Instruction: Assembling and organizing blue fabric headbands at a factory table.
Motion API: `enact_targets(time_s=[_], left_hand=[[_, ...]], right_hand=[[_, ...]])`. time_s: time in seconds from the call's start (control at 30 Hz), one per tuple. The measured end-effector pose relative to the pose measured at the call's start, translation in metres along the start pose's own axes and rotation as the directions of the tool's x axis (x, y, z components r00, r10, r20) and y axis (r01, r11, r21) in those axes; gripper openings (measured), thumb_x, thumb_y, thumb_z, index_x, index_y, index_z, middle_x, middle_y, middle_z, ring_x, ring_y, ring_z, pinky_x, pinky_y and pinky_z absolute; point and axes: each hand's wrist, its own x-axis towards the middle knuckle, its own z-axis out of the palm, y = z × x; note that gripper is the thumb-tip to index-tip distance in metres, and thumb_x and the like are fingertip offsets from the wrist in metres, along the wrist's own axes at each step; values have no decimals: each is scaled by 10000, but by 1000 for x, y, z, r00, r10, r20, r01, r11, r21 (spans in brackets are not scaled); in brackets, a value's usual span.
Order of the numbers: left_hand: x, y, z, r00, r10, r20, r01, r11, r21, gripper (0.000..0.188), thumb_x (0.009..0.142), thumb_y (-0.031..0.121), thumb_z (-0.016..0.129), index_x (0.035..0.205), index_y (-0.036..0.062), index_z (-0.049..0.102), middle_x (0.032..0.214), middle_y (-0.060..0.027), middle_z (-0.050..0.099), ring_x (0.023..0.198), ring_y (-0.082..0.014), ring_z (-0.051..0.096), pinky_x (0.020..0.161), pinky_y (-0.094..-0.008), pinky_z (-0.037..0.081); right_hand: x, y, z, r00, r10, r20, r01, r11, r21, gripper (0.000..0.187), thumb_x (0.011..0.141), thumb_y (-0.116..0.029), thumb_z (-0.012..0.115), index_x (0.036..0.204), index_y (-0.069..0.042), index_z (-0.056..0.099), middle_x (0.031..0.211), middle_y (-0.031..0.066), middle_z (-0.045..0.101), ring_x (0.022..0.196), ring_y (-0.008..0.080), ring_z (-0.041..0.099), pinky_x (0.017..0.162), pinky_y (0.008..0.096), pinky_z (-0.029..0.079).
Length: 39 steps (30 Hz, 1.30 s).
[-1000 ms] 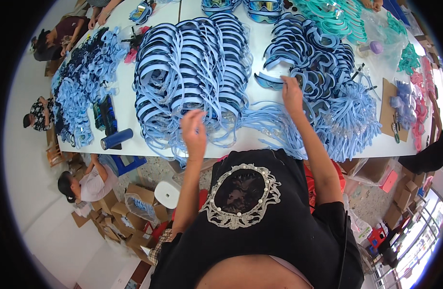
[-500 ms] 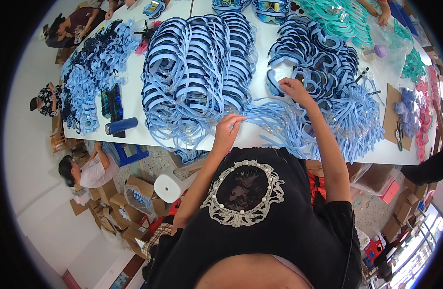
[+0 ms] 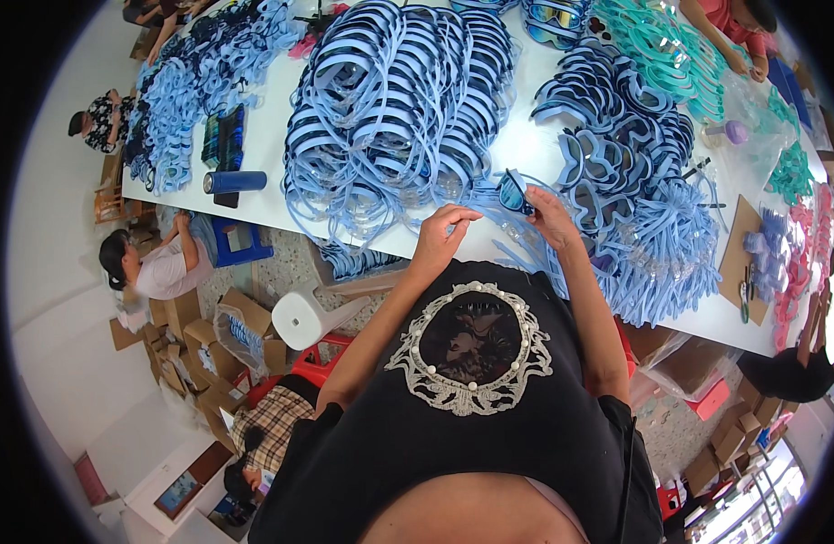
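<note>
My right hand [image 3: 551, 218] is closed on a pair of goggles [image 3: 513, 192] with a dark blue frame and a shiny lens, held over the table's near side. To its left, my left hand [image 3: 442, 238] has its fingers pinched together by the light blue straps [image 3: 516, 231]; what is between the fingertips, if anything, is hidden. Rows of goggles with light blue straps [image 3: 390, 100] lie beyond my left hand. Past my right hand are more strapless goggle frames [image 3: 607, 150], and a heap of loose light blue straps [image 3: 662, 254] lies to its right.
A blue bottle [image 3: 235, 181] lies at the table's left edge. Green goggle frames [image 3: 662, 54] are at the far right, with scissors [image 3: 744, 299] on cardboard nearer. A white stool [image 3: 299, 317] stands on the floor at left. Other people sit around the table.
My right hand has picked up goggles from the frame pile and brought them nearer, toward my left hand. My left hand stays near the straps. The whole view has shifted slightly.
</note>
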Motion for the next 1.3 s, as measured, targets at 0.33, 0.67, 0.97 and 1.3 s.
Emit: enact_targets(time_s=[0.33,0.67,0.97,1.3], left_hand=[[3,24,-11,943,331,-24,-311,908,279,275,828,62,702,1099,103,718,1117,-64,643,1033,-269,602,908,-353,485],[-17,-7,-6,832,216,511,-423,843,333,304,716,130,819,994,184,708,999,-22,601,1052,-251,549,1027,-430,364],[-22,-21,-15,897,284,337,-384,879,281,200,686,186,824,855,148,725,1013,-25,642,1097,-262,558,1040,-426,338],[-4,-56,-45,942,-327,-72,238,804,-545,150,819,76,799,926,31,704,967,-31,687,894,-93,611,838,-245,468]], right_hand=[[-23,13,30,987,19,157,34,943,-332,209,1006,-298,617,1078,-112,683,838,-92,583,674,5,487,615,173,409],[-24,77,46,848,372,378,-345,928,-138,181,1010,-192,593,1064,-48,687,765,-68,625,598,-2,532,567,145,462],[-5,92,42,839,371,398,-294,925,-241,206,1010,-260,609,1027,-74,698,739,-57,651,580,17,561,525,156,433],[-4,68,5,979,-171,113,178,434,-883,173,896,-191,654,936,-25,679,812,129,706,668,241,685,614,360,544]])
